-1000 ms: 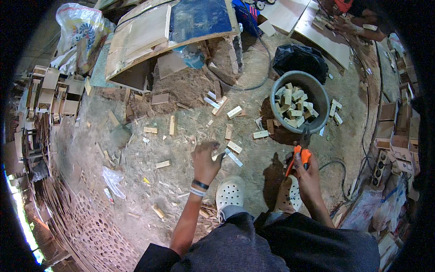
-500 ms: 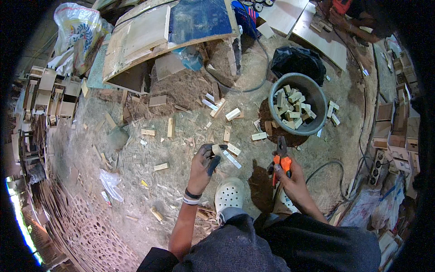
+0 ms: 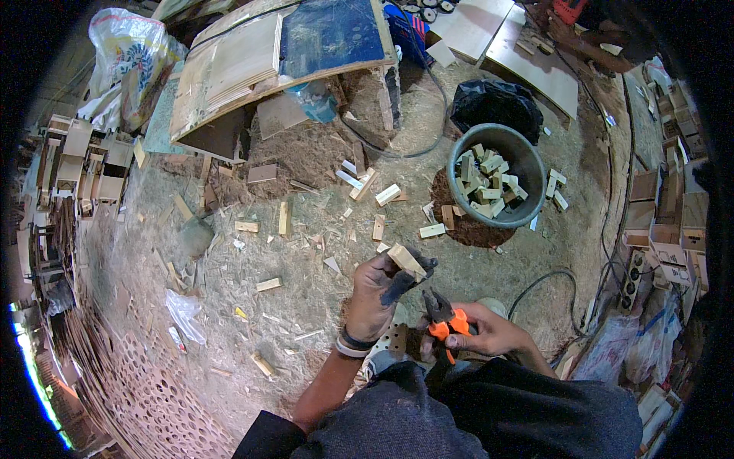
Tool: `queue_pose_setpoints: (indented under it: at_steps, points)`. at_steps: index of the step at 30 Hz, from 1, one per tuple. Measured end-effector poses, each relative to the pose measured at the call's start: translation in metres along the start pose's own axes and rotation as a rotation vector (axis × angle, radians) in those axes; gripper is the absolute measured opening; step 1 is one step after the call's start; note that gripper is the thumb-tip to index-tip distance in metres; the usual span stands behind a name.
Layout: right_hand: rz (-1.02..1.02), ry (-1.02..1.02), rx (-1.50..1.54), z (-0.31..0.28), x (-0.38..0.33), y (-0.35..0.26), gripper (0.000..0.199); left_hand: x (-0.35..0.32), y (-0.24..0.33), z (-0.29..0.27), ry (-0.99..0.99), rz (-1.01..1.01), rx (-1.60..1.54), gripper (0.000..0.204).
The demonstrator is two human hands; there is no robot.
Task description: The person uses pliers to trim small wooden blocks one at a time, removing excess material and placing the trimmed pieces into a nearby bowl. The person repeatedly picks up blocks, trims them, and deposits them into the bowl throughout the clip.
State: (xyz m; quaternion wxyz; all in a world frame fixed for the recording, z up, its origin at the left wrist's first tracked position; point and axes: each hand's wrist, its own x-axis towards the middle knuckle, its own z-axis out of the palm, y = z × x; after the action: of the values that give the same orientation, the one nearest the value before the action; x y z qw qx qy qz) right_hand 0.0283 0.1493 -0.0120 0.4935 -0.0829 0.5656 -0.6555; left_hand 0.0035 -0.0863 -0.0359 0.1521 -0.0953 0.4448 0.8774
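A small pale wooden block [image 3: 407, 261] is pinched in my left hand [image 3: 375, 294], whose thumb and fingers have dark coverings. Close beside it, my right hand [image 3: 489, 330] grips pliers [image 3: 443, 315] with orange handles and dark jaws. The jaws point up toward the block and sit just below it, apart from it. A grey round tub [image 3: 540, 164] ahead on the right contains several similar blocks [image 3: 489, 180]. More loose blocks lie on the floor in front of my hands, among them one [image 3: 432, 230] near the tub.
A low wooden bench [image 3: 229, 76] with a blue panel stands at the far left. Beside the tub lies a black plastic bag [image 3: 497, 107]. Cables [image 3: 550, 279] cross the dusty floor at the right. Perforated board [image 3: 145, 375] lies at the lower left; another person's arm [image 3: 589, 46] shows at the far right.
My left hand has moved right and now holds up a wooden block. My right hand has brought the pliers left and nearer to me, close to the left hand.
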Motion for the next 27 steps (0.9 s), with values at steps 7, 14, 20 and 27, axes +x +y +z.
queue_pose_setpoints:
  at_steps: [7, 14, 20, 27]
  points:
    - [-0.055, -0.033, 0.159, 0.000, 0.001, -0.001, 0.051, -0.003, 0.002, 0.008, -0.052, 0.035, 0.022, 0.031]
    - [-0.093, -0.118, 0.226, 0.001, 0.003, -0.005, 0.053, -0.005, 0.007, 0.014, -0.044, 0.005, 0.056, 0.041]
    - [0.016, -0.165, 0.429, 0.002, 0.001, -0.012, 0.056, -0.004, 0.007, 0.013, -0.047, 0.002, 0.065, 0.039]
    - [-0.064, -0.049, 0.399, 0.004, -0.006, 0.005, 0.052, 0.000, -0.001, 0.005, -0.026, 0.027, 0.069, 0.038]
